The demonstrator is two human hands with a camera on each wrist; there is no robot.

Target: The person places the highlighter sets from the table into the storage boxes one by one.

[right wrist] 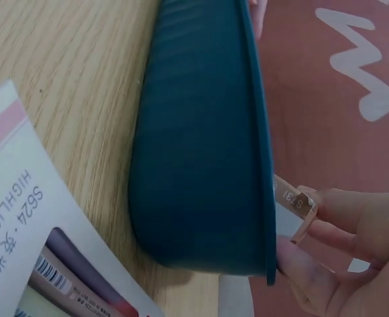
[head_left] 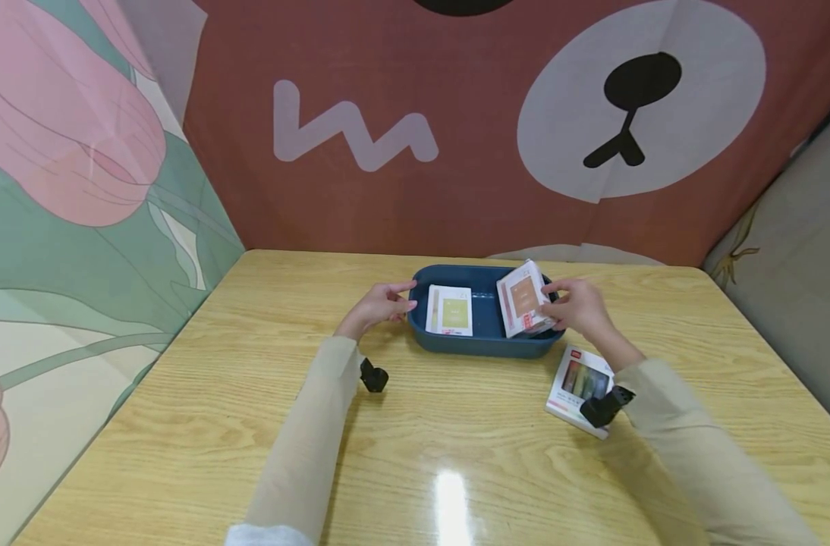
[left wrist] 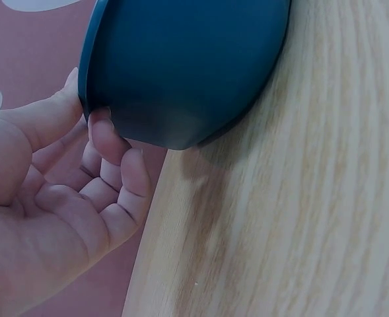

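My left hand [head_left: 381, 305] pinches the left end of a dark blue oblong basin [head_left: 483, 347], thumb and finger at its rim in the left wrist view. At the basin's right end, my right hand [head_left: 582, 307] holds a flat white pack with an orange square [head_left: 523, 296] by its right edge. The pack leans tilted inside, its top above the rim. In the right wrist view a brown-edged corner of the pack [right wrist: 293, 198] shows between thumb and fingers. A white pack with a yellow-green square [head_left: 456, 312] lies in the basin's left half.
A white box of highlighters [head_left: 565, 408] lies on the wooden table [head_left: 456, 425], right of the basin and partly beneath my right wrist. Wrist cameras are strapped to both sleeves. A reddish-brown printed cloth [head_left: 388, 212] hangs behind the table's back edge.
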